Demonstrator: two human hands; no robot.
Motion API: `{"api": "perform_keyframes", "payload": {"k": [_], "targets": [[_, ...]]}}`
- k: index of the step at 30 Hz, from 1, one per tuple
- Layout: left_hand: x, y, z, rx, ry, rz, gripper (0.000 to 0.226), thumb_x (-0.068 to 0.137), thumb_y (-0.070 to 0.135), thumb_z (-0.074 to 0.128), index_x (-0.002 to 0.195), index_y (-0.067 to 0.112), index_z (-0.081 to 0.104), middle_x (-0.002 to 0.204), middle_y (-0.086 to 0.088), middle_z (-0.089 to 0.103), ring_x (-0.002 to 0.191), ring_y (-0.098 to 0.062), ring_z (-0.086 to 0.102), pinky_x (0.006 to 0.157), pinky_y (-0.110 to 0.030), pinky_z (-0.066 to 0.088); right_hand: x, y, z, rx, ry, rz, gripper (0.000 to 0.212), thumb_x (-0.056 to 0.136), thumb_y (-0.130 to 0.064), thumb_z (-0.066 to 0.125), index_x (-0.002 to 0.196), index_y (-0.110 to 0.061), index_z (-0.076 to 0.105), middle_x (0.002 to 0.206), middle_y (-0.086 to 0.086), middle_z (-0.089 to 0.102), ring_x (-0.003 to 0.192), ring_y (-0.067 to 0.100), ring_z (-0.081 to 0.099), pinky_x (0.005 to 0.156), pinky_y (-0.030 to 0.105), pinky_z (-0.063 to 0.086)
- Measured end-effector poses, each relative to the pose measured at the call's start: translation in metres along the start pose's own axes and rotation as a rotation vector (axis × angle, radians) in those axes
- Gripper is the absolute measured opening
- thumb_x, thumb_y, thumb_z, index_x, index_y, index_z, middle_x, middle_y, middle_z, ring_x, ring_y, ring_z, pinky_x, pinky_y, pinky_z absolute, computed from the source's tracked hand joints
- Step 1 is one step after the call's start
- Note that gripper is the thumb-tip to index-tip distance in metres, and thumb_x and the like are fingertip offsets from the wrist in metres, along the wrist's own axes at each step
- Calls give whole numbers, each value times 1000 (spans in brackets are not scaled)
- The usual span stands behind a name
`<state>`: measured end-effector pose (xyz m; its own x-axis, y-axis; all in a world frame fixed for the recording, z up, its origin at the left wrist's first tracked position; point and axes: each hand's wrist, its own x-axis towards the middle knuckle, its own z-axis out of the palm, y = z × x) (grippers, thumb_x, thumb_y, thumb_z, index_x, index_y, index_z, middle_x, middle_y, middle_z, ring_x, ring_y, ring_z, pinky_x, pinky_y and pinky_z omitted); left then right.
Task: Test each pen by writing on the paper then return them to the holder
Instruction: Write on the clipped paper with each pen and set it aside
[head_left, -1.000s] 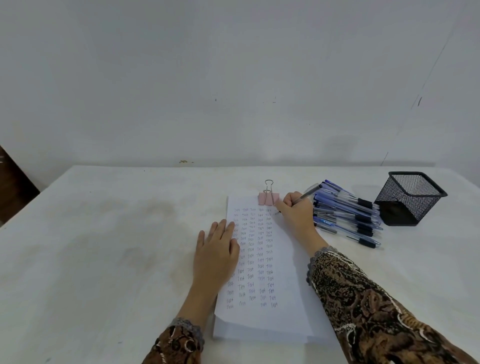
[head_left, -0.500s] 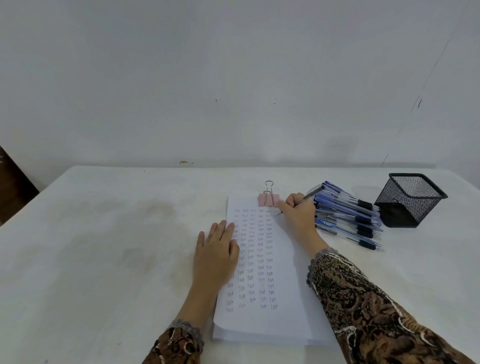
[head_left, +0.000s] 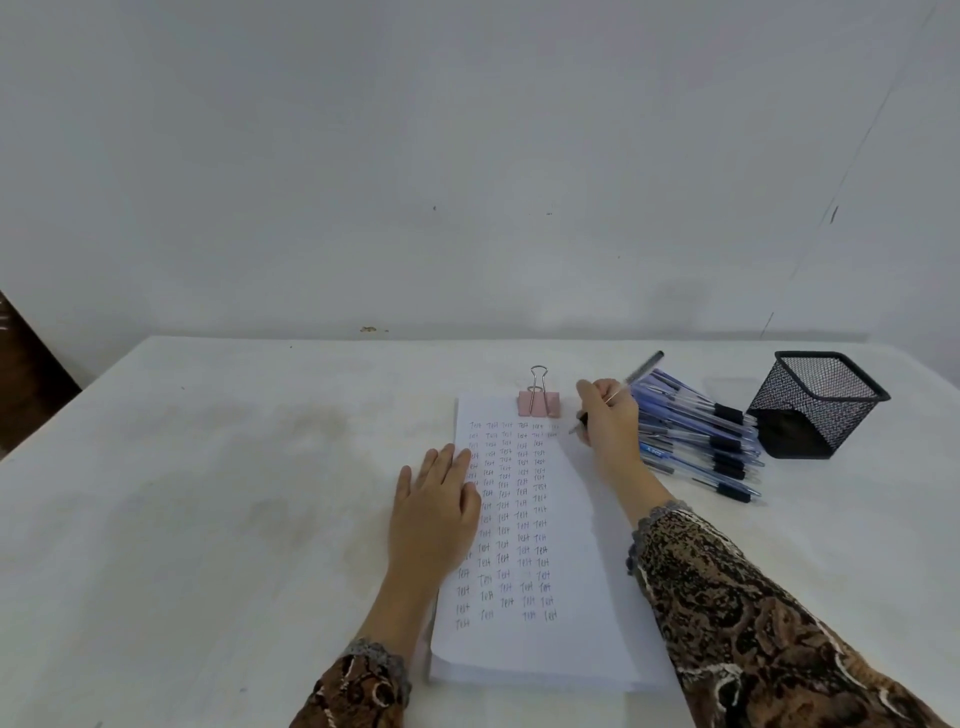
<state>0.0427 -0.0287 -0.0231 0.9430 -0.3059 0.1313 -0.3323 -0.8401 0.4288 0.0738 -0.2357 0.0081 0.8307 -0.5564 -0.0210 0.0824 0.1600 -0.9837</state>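
- Right hand (head_left: 608, 421) has slid right along the top line since a moment ago, fingers clamped on the pen (head_left: 641, 370), tip at the paper (head_left: 571, 545).
- Left hand (head_left: 434, 512) lies flat, fingers spread, pinning the paper's left edge.
- Pens (head_left: 701, 447) piled centre-right; holder (head_left: 815, 402) just beyond on the bench (head_left: 208, 493).

Pen (head_left: 640, 370) middle hidden in right hand (head_left: 609, 422); paper (head_left: 571, 519) writing too small.

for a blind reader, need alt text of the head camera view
A right hand writes with a pen near the top of a clipped paper stack, the left hand flat on its edge. Blue pens lie beside a mesh holder.
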Motion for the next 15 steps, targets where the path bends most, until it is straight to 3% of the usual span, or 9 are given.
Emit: {"api": "perform_keyframes", "payload": {"k": [2, 4, 7, 10, 12, 15], "targets": [[0, 0, 0, -7, 5, 5, 48, 98, 29, 25, 145, 25, 20, 154, 6, 15, 142, -9, 6, 116, -32, -2, -6, -12, 2, 61, -70, 79, 27, 99, -33, 43, 78, -18, 35, 49, -4, 44, 36, 9, 33, 35, 16, 24], [0, -1, 1, -10, 12, 8, 48, 97, 30, 23, 145, 25, 22, 154, 5, 17, 142, -9, 8, 116, -32, -1, -15, -24, 6, 55, -130, 175, 40, 100, -46, 28, 75, -17, 38, 48, -6, 45, 42, 12, 36, 39, 19, 27], [0, -2, 3, -8, 25, 12, 53, 93, 35, 17, 144, 24, 24, 153, 5, 20, 142, -10, 10, 116, -33, 0, -37, -39, 7, 85, -230, 266, 33, 102, -30, 35, 78, -12, 49, 60, 0, 45, 43, 11, 41, 42, 22, 36], [-1, -3, 5, 3, 41, 23, 57, 90, 38, 13, 143, 23, 27, 152, 4, 23, 142, -11, 13, 116, -34, 3, -56, -44, 7, 52, -262, 291, 24, 101, -32, 37, 96, -12, 51, 64, -1, 41, 37, 7, 30, 38, 17, 24], [-1, -3, 7, 3, 73, 34, 72, 80, 45, 2, 142, 21, 32, 150, 2, 28, 141, -12, 18, 116, -35, 6, -65, -42, 8, 47, -218, 326, 31, 101, -38, 30, 95, -18, 53, 61, -3, 39, 38, 7, 24, 41, 16, 19], [-1, -4, 8, 2, 83, 39, 76, 78, 46, 1, 141, 20, 35, 149, 0, 31, 141, -14, 20, 116, -37, 7, -77, -37, 9, 5, -141, 331, 27, 101, -28, 30, 89, -17, 51, 58, -3, 32, 40, 9, 18, 41, 17, 15]]}}
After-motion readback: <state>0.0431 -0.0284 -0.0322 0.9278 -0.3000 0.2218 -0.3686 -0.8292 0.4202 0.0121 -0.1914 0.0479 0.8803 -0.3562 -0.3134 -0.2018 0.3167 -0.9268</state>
